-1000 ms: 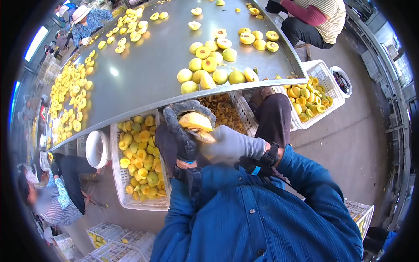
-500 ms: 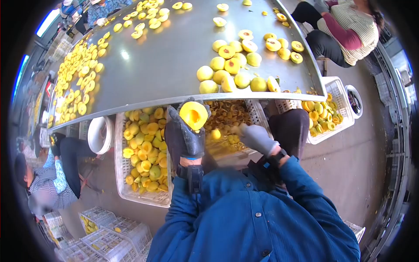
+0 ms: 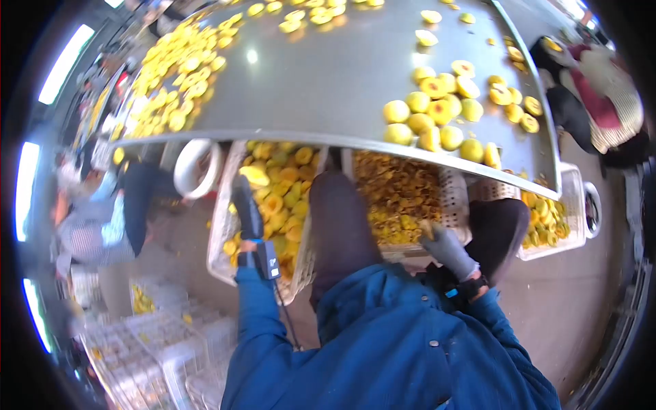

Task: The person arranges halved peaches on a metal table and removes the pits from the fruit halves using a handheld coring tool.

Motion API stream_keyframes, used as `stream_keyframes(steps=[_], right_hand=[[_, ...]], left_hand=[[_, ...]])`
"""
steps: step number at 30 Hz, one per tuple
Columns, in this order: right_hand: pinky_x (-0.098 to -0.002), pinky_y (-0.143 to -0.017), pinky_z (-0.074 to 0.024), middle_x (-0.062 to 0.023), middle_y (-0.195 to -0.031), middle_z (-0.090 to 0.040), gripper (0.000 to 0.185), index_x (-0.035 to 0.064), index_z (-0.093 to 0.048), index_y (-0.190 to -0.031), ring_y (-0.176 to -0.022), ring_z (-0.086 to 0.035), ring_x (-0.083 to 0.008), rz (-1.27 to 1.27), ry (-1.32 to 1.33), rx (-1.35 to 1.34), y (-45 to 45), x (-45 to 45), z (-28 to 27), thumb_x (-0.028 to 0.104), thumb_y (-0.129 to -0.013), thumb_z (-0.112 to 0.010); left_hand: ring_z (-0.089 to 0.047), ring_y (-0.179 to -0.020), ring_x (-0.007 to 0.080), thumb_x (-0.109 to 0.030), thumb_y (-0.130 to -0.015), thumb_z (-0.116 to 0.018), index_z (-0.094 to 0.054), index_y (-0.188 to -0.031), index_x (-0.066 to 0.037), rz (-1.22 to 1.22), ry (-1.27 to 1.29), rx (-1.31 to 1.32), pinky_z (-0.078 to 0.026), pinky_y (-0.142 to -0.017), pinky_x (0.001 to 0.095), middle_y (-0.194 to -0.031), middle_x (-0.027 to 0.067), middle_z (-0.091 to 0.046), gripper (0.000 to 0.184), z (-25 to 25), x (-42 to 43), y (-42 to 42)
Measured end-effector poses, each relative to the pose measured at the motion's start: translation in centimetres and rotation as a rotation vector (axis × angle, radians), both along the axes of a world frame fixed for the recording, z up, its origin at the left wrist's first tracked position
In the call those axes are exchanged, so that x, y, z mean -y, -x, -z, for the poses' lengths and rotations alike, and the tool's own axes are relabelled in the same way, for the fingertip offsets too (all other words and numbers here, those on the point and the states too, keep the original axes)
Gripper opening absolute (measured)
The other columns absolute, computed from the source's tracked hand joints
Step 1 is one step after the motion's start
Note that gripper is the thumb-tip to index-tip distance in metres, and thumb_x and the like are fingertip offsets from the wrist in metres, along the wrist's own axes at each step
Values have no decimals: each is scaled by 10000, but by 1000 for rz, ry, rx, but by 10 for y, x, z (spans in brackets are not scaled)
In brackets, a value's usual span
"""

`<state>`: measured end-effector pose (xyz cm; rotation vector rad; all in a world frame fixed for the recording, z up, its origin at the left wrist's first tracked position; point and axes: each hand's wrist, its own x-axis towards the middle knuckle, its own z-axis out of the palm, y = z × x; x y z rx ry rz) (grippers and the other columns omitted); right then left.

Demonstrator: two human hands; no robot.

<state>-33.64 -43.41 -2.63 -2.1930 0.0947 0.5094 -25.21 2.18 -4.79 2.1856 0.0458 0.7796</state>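
Note:
My left hand (image 3: 249, 210), in a black glove, reaches over the left crate (image 3: 217, 242) of yellow peach halves. A blurred peach half (image 3: 255, 175) rests at its fingertips; the grip is partly hidden by the hand's edge-on angle. My right hand (image 3: 451, 253), in a grey glove, is closed near the front edge of the middle crate (image 3: 454, 198), which holds brown and yellow pits and scraps (image 3: 396, 195). Something small and pale shows at its fingertips, too blurred to name.
A metal table (image 3: 307, 89) carries whole peaches (image 3: 398, 133) near its right front and many halves (image 3: 181, 68) at left. A white bucket (image 3: 197, 169) and another crate (image 3: 581, 219) flank me. Co-workers sit left (image 3: 102, 225) and right (image 3: 605, 89). Stacked crates (image 3: 157, 342) stand behind left.
My left hand has swung left with the peach half, from the table edge to over the left crate. My right hand has drawn back and lower. The view has turned left.

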Motion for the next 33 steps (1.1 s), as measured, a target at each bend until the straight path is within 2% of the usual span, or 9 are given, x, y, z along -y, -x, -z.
stream_keyframes(steps=[1, 4, 10, 13, 16, 20, 23, 27, 33], right_hand=[[-478, -608, -475, -245, -690, -602, 290, -8, -585, -853, -668, -610, -429, -32, 29, 227, 4, 6, 32, 278, -841, -636], [-482, -576, -468, -246, -684, -592, 272, 24, -581, -820, -643, -603, -432, 31, -19, 245, 10, 7, 31, 289, -843, -637], [-444, -602, -501, -189, -722, -631, 255, 70, -566, -872, -677, -638, -382, -1, 0, 68, 15, 15, 28, 307, -829, -650], [-428, -606, -502, -168, -765, -643, 241, 81, -571, -907, -709, -651, -346, 69, -11, 60, 16, 22, 18, 293, -830, -656], [-448, -616, -501, -193, -750, -636, 252, 79, -566, -967, -711, -643, -382, 113, -25, 260, 18, 33, 19, 282, -845, -649], [-443, -628, -503, -199, -753, -638, 308, 61, -556, -1031, -720, -654, -379, 431, -294, 368, -11, 31, -41, 295, -858, -656], [-426, -626, -508, -217, -740, -629, 324, 28, -549, -1027, -710, -652, -386, 583, -587, 518, -39, 6, -89, 279, -857, -666], [-412, -620, -517, -211, -712, -629, 315, 5, -534, -1005, -684, -653, -371, 589, -873, 484, -40, -19, -103, 248, -858, -672], [-419, -487, -493, -142, -627, -602, 219, 78, -489, -901, -566, -632, -336, 197, 39, 647, -5, -18, -128, 234, -865, -639]], left_hand=[[-505, -1202, 241, -223, -1004, -483, -488, -1302, 60, 45, 391, -142, -370, -1058, 353, -1325, 160, -520, 410, -22, 9, -10], [-541, -1141, 281, -195, -958, -572, -547, -1212, 45, -53, 67, 89, -427, -987, 381, -1259, 178, -550, 350, -70, 96, -32], [-645, -894, 327, -219, -845, -700, -596, -1124, -17, 557, -322, 183, -530, -775, 429, -1063, 200, -636, 359, -82, 294, -97], [-648, -886, 328, -250, -823, -687, -580, -1167, -23, 523, -704, -284, -532, -771, 438, -1042, 202, -648, 425, -58, 349, -112], [-653, -908, 313, -207, -817, -675, -572, -1194, -22, 727, -130, -38, -533, -779, 425, -1054, 198, -651, 432, -19, 334, -138], [-637, -934, 139, -171, -861, -661, -565, -1230, -16, 751, 588, -571, -534, -816, 291, -1089, 107, -660, 413, -106, 321, -92], [-640, -935, 136, -232, -941, -566, -567, -1232, -37, 760, 395, -227, -532, -801, 285, -1089, 88, -664, 351, -122, 324, -54], [-593, -1074, 230, -167, -970, -488, -530, -1255, -19, 641, 444, -339, -455, -951, 321, -1170, 118, -619, 324, -158, 324, 6], [-618, -1010, 226, -435, -1042, -275, -505, -1245, -6, 635, 793, -290, -461, -932, 325, -1111, 130, -628, 527, -162, 327, 33]])
